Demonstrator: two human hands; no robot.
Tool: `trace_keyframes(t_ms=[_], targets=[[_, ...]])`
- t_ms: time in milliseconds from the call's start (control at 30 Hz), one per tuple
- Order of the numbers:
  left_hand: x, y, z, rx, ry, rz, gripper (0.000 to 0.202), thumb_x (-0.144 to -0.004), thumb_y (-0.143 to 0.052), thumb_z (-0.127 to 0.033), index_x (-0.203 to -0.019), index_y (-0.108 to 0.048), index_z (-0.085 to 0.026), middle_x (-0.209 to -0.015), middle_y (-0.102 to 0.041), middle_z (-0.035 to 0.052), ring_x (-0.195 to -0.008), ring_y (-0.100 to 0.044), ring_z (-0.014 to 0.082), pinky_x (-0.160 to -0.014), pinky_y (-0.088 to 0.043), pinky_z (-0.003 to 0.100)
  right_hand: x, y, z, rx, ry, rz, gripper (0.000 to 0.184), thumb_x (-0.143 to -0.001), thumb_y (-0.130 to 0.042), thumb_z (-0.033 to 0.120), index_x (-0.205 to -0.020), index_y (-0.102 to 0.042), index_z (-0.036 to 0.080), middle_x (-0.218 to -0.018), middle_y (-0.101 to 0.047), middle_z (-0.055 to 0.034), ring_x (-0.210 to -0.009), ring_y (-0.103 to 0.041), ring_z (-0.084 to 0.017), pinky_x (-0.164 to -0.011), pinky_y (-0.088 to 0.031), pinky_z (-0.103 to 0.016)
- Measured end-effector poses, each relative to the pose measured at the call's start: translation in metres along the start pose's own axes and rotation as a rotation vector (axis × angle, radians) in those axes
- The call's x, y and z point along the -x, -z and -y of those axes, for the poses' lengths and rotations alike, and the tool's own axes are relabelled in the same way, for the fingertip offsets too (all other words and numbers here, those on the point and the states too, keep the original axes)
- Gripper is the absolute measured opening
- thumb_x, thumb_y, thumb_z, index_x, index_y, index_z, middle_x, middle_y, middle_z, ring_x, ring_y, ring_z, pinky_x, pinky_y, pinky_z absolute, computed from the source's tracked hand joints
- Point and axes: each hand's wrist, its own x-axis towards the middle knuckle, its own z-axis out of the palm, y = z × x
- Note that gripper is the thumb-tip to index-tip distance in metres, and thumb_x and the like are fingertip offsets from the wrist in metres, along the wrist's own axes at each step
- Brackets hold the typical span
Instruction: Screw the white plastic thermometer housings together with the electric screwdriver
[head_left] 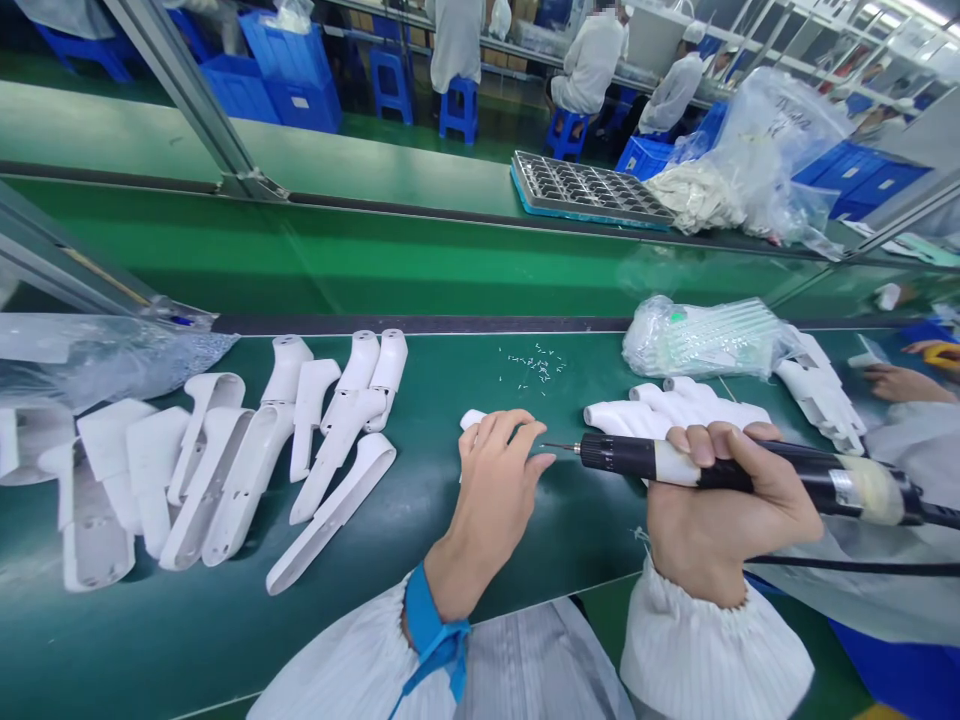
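My left hand rests on the green conveyor belt, its fingers curled over a white plastic part, most of which is hidden under the hand. My right hand grips a black electric screwdriver with a cream-taped body and a thin bit pointing left, close to my left fingertips. A small scatter of tiny screws lies on the belt above my hands. Several white plastic housing shells lie at the left, and more lie just above my right hand.
A plastic bag of white parts and further white housings lie at the right, where a co-worker's hand reaches in. Beyond a metal rail, a second belt holds a metal tray. Blue crates and stools stand behind.
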Motion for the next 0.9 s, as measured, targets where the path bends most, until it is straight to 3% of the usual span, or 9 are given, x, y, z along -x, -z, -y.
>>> trace_keyframes(t_ms=[133,300,667,800,900], targets=[[-0.005,0.003,-0.003,0.071,0.014,0.072,0.026,-0.108,-0.054,-0.024,-0.092,-0.074,-0.025,-0.103,-0.079,0.0008,-0.104,-0.067,0.0230,-0.106,-0.030,0.045,0.003,0.004,0.009,0.015,-0.005,0.007,0.026,-0.057,-0.068,0.019,-0.076,-0.050,0.021,-0.058,-0.037,0.0046,-0.050,-0.034,-0.009,-0.050,-0.037,-0.023],[-0.007,0.010,-0.002,0.083,-0.026,0.081,0.024,-0.104,-0.063,-0.028,-0.083,-0.075,-0.025,-0.094,-0.080,0.0006,-0.100,-0.068,0.0241,-0.107,-0.030,0.047,0.005,0.006,0.012,0.028,0.001,-0.001,0.027,-0.055,-0.068,0.021,-0.075,-0.050,0.021,-0.057,-0.037,0.0042,-0.049,-0.033,-0.009,-0.048,-0.036,-0.023],[-0.007,0.009,0.005,-0.025,-0.235,-0.009,0.022,-0.100,-0.072,-0.022,-0.078,-0.070,-0.019,-0.083,-0.075,-0.0057,-0.088,-0.065,0.0153,-0.096,-0.030,0.040,0.011,0.008,0.013,0.045,-0.016,0.014,0.026,-0.056,-0.067,0.019,-0.076,-0.051,0.021,-0.057,-0.037,0.0048,-0.049,-0.034,-0.009,-0.049,-0.038,-0.024],[-0.010,0.010,0.007,-0.093,-0.297,-0.004,0.023,-0.101,-0.070,-0.021,-0.078,-0.067,-0.018,-0.081,-0.072,-0.0049,-0.084,-0.063,0.0154,-0.097,-0.031,0.041,0.013,0.009,0.011,0.068,0.009,0.044,0.022,-0.060,-0.067,0.021,-0.077,-0.053,0.021,-0.058,-0.039,0.0043,-0.048,-0.035,-0.010,-0.049,-0.037,-0.024],[-0.012,0.012,0.007,-0.267,-0.372,-0.002,0.026,-0.104,-0.065,-0.020,-0.078,-0.066,-0.016,-0.081,-0.071,-0.0009,-0.083,-0.062,0.0179,-0.097,-0.033,0.042,0.015,0.009,0.008,0.072,0.033,0.030,0.021,-0.061,-0.066,0.022,-0.078,-0.053,0.021,-0.059,-0.041,0.0035,-0.048,-0.035,-0.010,-0.048,-0.035,-0.024]])
